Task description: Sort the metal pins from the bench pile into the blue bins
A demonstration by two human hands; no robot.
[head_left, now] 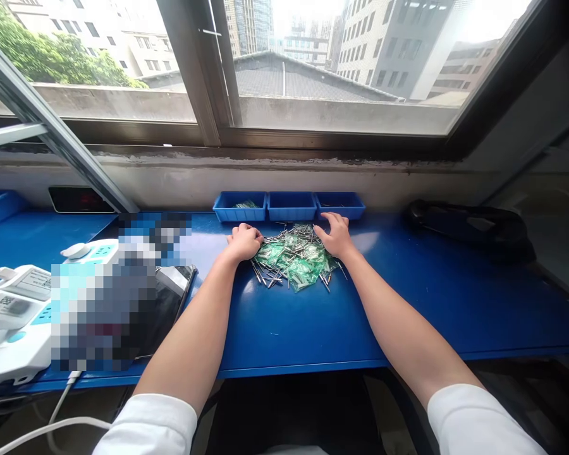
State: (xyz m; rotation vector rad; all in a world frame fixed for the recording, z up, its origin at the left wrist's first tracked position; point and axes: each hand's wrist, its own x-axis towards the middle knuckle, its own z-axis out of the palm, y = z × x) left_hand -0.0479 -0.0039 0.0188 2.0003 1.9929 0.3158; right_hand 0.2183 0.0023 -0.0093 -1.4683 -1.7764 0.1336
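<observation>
A pile of thin metal rods mixed with green plastic bags lies on the blue table. At the pile's left edge is my left hand, its fingers curled together against the rods; what they hold, if anything, is hidden. My right hand touches the pile's right edge, thumb and fingers apart. Just behind the pile stand three blue bins in a row: the left bin has green-wrapped pieces in it, nothing shows in the middle bin, and the right bin holds a few thin pieces.
White power strips with plugs and cables lie at the left, beside a dark tablet-like object and a blurred area. A black bag rests at the back right. A phone leans by the wall below the window.
</observation>
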